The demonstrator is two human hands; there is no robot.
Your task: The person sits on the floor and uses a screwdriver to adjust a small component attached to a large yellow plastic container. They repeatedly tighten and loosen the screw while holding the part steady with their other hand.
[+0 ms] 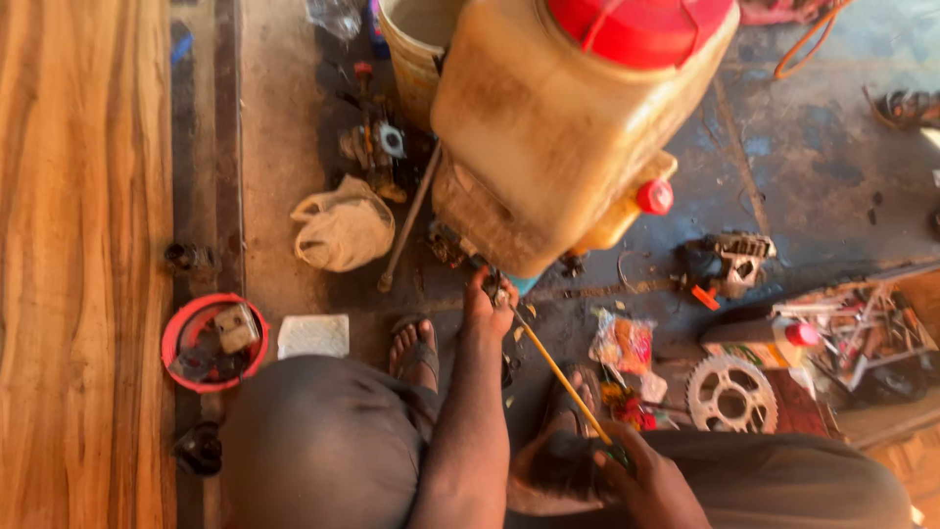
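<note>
A large dirty yellowish sprayer tank [548,118] with a red lid stands on the floor in front of me, a small red cap [654,197] on its side. My left hand [487,304] reaches to the tank's base and pinches a small metal fitting there. My right hand [646,475] grips the dark handle of a long screwdriver [558,372] with a yellow shaft. Its tip points up-left to the same fitting under the tank. My sandalled feet [416,348] rest on the floor on either side of my left arm.
A red bowl [186,323] holding small parts sits at the left, beside a white cloth [313,335] and a cream bag [343,227]. A toothed sprocket [731,394], a box of tools [862,333] and an engine part [734,263] lie at the right. A wooden plank [78,264] runs along the left.
</note>
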